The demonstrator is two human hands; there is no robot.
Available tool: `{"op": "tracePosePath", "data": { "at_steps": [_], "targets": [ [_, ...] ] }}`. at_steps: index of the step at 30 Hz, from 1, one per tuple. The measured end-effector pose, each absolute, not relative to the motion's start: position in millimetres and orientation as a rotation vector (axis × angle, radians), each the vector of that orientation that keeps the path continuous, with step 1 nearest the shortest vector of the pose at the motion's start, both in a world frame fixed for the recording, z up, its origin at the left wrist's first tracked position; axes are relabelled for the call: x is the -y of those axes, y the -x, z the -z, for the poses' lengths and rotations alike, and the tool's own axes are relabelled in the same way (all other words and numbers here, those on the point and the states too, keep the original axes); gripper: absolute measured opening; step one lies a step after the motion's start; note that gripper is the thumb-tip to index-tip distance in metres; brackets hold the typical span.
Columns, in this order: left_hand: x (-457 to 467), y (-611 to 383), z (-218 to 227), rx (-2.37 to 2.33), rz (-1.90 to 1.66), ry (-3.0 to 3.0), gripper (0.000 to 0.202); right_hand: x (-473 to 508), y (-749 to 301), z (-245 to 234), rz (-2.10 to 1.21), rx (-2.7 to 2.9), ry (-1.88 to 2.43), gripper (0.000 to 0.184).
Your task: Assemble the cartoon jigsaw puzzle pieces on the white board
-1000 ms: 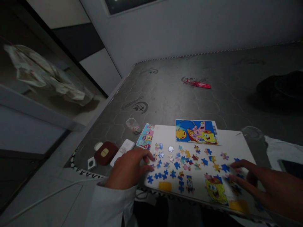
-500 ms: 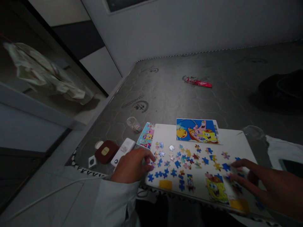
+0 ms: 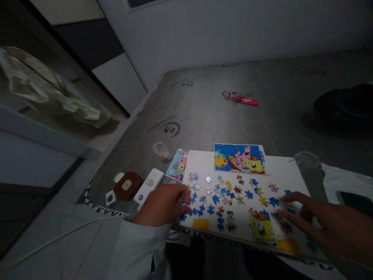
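Note:
A white board (image 3: pixel 279 169) lies on a grey mattress-like surface (image 3: pixel 210 112) and carries several loose jigsaw pieces (image 3: pixel 230 192), mostly blue and yellow. A small joined patch showing a yellow cartoon figure (image 3: pixel 260 229) sits near the board's front edge. At the board's far edge lies a cartoon reference picture (image 3: pixel 239 158). My left hand (image 3: pixel 164 204) rests at the board's left edge with its fingers curled onto pieces there. My right hand (image 3: pixel 329 225) reaches in from the right, fingers stretched out and fingertips on pieces at the board's right side.
Left of the board lie a second cartoon card (image 3: pixel 177 165), a white remote-like device (image 3: pixel 148 186), a dark red case (image 3: pixel 127 186), a small white plug (image 3: pixel 109 197) and a clear bag (image 3: pixel 162 151). A red wrapper (image 3: pixel 240 99) lies farther back. A dark object (image 3: pixel 344 107) sits at right.
The view has shifted slightly. My left hand drew back a little toward the board's front left corner; my right hand stayed on the right-side pieces.

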State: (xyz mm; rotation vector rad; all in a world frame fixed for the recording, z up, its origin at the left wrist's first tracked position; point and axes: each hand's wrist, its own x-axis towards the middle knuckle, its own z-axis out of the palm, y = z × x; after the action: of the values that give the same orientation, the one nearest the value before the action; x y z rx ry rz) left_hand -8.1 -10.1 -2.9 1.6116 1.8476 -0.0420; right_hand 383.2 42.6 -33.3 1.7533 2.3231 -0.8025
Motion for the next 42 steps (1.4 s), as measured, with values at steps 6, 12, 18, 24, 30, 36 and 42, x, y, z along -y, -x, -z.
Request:
{"op": "tracePosePath", "data": {
  "at_steps": [6, 12, 18, 24, 30, 36, 42],
  "targets": [
    [6.1, 3.7, 6.5, -1.826, 0.075, -1.584, 0.016, -44.4, -384.4, 31.8, 0.786, -2.343, -1.725, 0.054],
    [7.5, 4.1, 2.6, -1.883, 0.097, -1.579, 0.017, -44.2, -382.3, 29.9, 0.799, -2.322, -1.749, 0.053],
    [14.6, 7.9, -1.3, -1.919, 0.281, -1.488, 0.024, -44.9, -383.8, 29.7, 0.836, -2.333, -1.748, 0.054],
    [14.2, 9.8, 1.9, -1.964, 0.276, -1.478, 0.017, -43.9, -382.9, 25.8, 0.816, -2.275, -1.744, 0.051],
    [14.3, 11.1, 2.9, -1.975, 0.261, -1.471, 0.019, -45.2, -382.1, 26.2, 0.82, -2.25, -1.748, 0.052],
    [12.8, 9.5, 2.4, -1.974, 0.253, -1.464, 0.02, -44.3, -380.9, 28.6, 0.788, -2.282, -1.757, 0.053],
    [13.2, 8.9, 2.8, -1.978, 0.228, -1.468, 0.018, -44.3, -379.3, 24.5, 0.792, -2.23, -1.753, 0.052]
  ]
}}
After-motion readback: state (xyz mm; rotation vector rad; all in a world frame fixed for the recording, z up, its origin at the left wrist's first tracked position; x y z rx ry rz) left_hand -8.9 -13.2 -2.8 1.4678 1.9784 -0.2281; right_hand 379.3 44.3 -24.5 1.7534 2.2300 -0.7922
